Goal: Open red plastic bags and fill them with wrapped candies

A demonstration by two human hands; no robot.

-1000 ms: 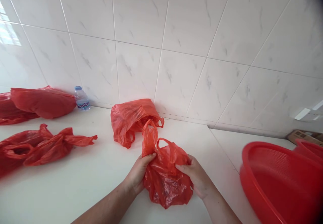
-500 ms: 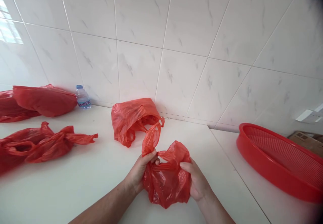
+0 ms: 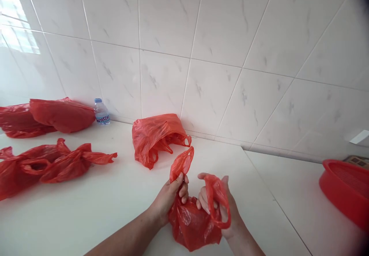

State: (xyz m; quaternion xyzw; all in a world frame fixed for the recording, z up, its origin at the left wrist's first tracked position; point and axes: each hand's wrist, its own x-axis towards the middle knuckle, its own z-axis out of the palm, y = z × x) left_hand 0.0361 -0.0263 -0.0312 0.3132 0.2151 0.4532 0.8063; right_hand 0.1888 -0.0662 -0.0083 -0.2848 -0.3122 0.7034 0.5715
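A person's two bare hands work at a thin red plastic bag over a white surface, seen from the wearer's own head. The bag is low in the view, in front of the person, its bunched body just below and between the hands; whether it rests on the surface or hangs is hard to tell. The left hand is closed around the base of one handle, whose loop stands out past the thumb, pointing away from the person and leaning right. The right hand is beside the other handle, whose loop drapes across its fingers and drops toward the wrist. Its thumb and forefinger are spread, the other fingers curled; whether they pinch the plastic cannot be told.

What matters most is the spacing: each handle is with its own hand, left with left, right with right, and a narrow gap parts the two hands above the bag. The body forms a rounded lump, a little longer from side to side, while the left handle runs away from it.

Beyond the left hand, near the tiled wall, is another red bag, apart from the first
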